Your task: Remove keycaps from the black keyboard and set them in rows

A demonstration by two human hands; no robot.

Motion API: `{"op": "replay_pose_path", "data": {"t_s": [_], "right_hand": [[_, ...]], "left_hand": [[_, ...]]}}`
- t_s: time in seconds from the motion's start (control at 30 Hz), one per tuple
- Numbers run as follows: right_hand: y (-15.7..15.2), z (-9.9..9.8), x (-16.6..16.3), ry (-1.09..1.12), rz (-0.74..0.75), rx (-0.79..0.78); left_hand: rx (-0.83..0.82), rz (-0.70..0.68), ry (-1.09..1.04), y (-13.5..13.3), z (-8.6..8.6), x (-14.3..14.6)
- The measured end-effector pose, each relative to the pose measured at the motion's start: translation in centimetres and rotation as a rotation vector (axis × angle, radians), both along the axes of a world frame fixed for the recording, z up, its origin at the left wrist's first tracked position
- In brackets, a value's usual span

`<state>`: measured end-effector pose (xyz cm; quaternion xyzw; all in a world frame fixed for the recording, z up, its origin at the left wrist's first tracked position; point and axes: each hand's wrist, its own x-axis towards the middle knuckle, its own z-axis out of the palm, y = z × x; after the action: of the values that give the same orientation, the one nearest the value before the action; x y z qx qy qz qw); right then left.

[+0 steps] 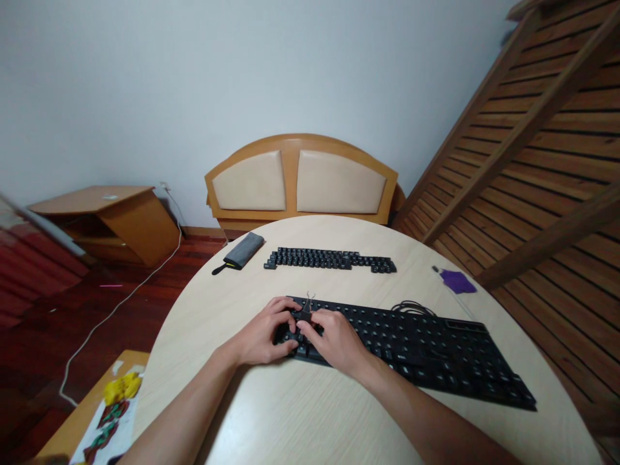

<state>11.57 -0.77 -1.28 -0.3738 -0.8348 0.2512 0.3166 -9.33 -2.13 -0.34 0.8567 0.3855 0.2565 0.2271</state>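
Note:
A black keyboard (426, 352) lies slanted across the table, its left end under my hands. My left hand (266, 329) is bent round that left end, thumb at the near edge and fingers over the keys, gripping it. My right hand (336, 339) pinches a small black tool with thin wire prongs (306, 312); the prongs point up, and fingers partly cover its body. Beyond the keyboard, rows of loose black keycaps (314, 259) are laid out in keyboard order. The keys between my hands are mostly hidden.
A grey pouch (245, 250) lies at the table's far left. A purple cloth (458, 281) and a thin pale stick are at the right. The keyboard's coiled cable (414, 309) sits behind it. The round table (271, 413) ends before a padded wooden headboard (298, 177).

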Motion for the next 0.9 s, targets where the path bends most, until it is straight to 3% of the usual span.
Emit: {"op": "replay_pose_path", "data": {"t_s": [0.3,0.67,0.9], "right_hand": [[0.8,-0.1,-0.1,0.245,-0.036,-0.272],[1.1,-0.5,-0.1,0.328,-0.089,-0.259],[1.2,-0.7,-0.1,0.348,-0.074,-0.28]], "left_hand": [[-0.005,0.035,-0.037,-0.1,-0.1,0.3],[-0.042,0.076,-0.232,0.5,-1.5,0.5],[-0.067,0.06,-0.256,0.6,-1.4,0.6]]}}
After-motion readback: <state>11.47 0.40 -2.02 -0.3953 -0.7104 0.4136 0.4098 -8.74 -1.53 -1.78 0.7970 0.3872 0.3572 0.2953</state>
